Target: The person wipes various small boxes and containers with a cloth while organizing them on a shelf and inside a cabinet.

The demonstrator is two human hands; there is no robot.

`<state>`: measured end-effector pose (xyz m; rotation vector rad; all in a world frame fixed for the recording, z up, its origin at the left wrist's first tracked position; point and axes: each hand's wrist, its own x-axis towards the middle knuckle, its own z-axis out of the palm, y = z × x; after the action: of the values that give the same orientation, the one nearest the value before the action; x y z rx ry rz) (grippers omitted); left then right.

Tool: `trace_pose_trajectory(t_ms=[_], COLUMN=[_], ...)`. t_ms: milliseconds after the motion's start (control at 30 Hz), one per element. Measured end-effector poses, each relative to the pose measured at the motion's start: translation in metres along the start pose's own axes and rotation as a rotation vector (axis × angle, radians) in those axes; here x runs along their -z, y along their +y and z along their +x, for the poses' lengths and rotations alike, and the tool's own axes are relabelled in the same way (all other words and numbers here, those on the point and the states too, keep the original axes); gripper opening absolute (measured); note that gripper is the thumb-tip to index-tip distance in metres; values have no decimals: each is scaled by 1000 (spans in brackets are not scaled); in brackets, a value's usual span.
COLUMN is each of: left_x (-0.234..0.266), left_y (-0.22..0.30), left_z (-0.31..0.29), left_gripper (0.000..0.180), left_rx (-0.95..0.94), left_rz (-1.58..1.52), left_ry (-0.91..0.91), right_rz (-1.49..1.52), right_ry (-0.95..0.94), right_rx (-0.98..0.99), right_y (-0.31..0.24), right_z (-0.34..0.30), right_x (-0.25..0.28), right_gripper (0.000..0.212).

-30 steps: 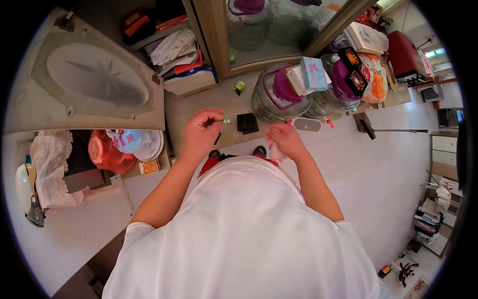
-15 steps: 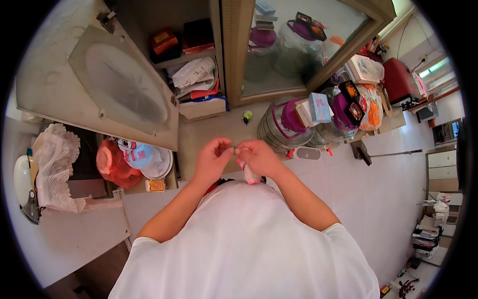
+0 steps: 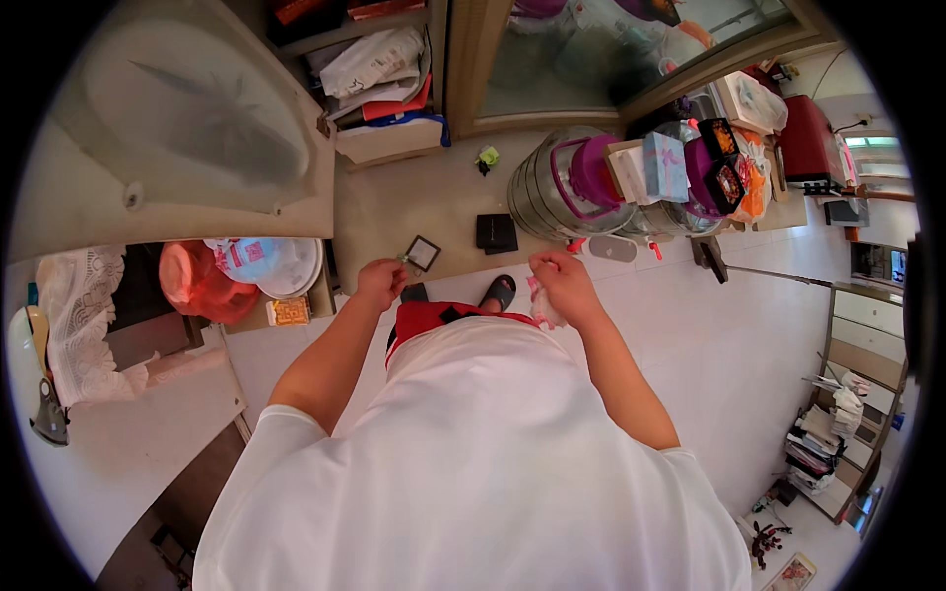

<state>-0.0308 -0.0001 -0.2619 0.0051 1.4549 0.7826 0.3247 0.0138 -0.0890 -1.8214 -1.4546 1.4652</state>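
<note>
My left hand [image 3: 379, 284] is closed in a pinch at the front of the ledge; whatever is between its fingertips is too small to name, with a hint of green there. Right at those fingertips is a small square [image 3: 424, 253] with a dark border and pale middle; I cannot tell whether it is held or lies on the ledge. A pink and white cloth-like bundle [image 3: 543, 303] hangs from my right hand [image 3: 565, 284], whose fingers are curled around its top. Between the hands, farther back, a flat black square case [image 3: 496, 233] rests on the ledge [image 3: 394, 202].
Large glass jars [image 3: 552, 187] with purple lids stand right of the ledge, a light-blue box [image 3: 664, 167] on top. An open cabinet door [image 3: 197, 118] swings out at left. Below it sit a red plastic bag [image 3: 202, 283] and a yellow packet [image 3: 289, 312]. A yellow-green flower [image 3: 487, 158] lies farther back.
My hands, together before, have moved apart; the right carries the pink and white bundle rightward. The bordered square and black case, not visible before, now show. The view has shifted.
</note>
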Motion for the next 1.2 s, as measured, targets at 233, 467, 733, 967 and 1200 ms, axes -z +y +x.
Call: trace_pose_trajectory(t_ms=[233,467,733,967,1200], left_x=[6,-19,-148,-237,-193], left_y=[-52,-64,-70,-56,-53], left_z=[79,101,76,44,69], left_gripper=[5,23,76,118,75], left_rx=[-40,-179,-590,-336,-529], left_rz=[1,221,1059,1284,352], left_ry=[38,189,175,264,85], right_rz=[207,277,354,364,440], right_ry=[33,37,67,142,112], right_rx=[-252,-300,-364,-437,-412], right_y=[48,74,83,100,110], right_z=[-31,-37,-44,-66,-69], right_x=[13,32,54,84,90], right_gripper=[28,26,25,25,26])
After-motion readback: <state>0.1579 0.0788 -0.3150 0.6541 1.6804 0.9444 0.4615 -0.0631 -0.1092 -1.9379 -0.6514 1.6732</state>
